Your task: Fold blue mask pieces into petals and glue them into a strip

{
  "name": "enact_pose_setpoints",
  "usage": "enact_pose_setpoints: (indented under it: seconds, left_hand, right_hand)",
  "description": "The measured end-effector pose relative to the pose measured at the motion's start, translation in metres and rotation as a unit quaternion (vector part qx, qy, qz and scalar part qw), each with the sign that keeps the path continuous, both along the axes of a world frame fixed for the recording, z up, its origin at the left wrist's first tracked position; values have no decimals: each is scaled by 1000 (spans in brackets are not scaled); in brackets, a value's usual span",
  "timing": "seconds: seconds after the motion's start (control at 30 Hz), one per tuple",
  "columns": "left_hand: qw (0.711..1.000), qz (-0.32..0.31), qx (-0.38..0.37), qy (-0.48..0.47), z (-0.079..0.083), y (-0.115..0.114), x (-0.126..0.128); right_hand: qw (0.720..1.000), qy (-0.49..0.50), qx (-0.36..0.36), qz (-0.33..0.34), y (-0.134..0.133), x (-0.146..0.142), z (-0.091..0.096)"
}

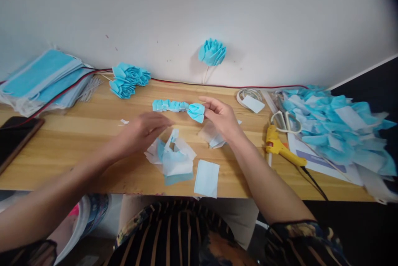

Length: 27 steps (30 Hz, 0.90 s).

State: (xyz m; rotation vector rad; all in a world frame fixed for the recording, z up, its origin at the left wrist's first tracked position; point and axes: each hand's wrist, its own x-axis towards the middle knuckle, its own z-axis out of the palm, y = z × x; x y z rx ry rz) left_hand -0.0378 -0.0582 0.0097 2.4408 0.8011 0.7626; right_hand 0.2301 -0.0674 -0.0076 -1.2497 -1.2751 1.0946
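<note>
My right hand (220,116) pinches the right edge of a folded light-blue fabric petal (196,112) between thumb and fingers. The petal lies at the right end of a row of similar gathered blue petals (169,105) on the table. My left hand (147,130) is just below that row, fingertips pressed together; whether anything is between them is too small to see. In front of it sits a loose heap of blue and white fabric pieces (178,165). More fabric pieces (215,138) lie partly under my right wrist, and a pale rectangular piece (207,178) is at the table's front edge.
A yellow glue gun (273,141) and white-handled scissors (284,122) lie right, beside a big pile of blue petals (345,129). Blue fabric flowers (127,79) and stacked face masks (43,77) are left, near a phone (18,135). One flower (212,52) leans on the wall.
</note>
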Motion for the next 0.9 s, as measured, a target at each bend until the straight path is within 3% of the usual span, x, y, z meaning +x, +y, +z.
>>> enact_pose_setpoints:
  seconds: [0.1, 0.2, 0.3, 0.43, 0.5, 0.57, 0.7, 0.8, 0.9]
  left_hand:
    - [992, 106, -43, -49, 13, 0, 12]
    - [986, 96, -129, -52, 23, -2, 38]
    - [972, 70, -216, -52, 20, 1, 63]
    - [946, 106, -283, -119, 11, 13, 74]
    - [944, 119, -282, -122, 11, 18, 71]
    - [955, 123, -254, -96, 12, 20, 67]
    - [974, 120, -185, -46, 10, 18, 63]
    - [978, 103, -177, -36, 9, 17, 64]
    - [975, 105, -186, -55, 12, 22, 61]
  right_hand:
    - [998, 7, 47, -31, -4, -2, 2]
    - [994, -27, 91, -61, -10, -7, 5]
    - [989, -60, 109, -76, -15, -10, 8]
    - [994, -56, 99, -2, -17, -1, 11]
    - [993, -27, 91, 63, -16, 7, 13]
    - [992, 0, 88, 87, -15, 14, 16]
    - [995, -34, 87, 37, -15, 14, 19]
    - [993, -87, 72, 38, -15, 9, 18]
    - [996, -66, 53, 21, -9, 11, 19]
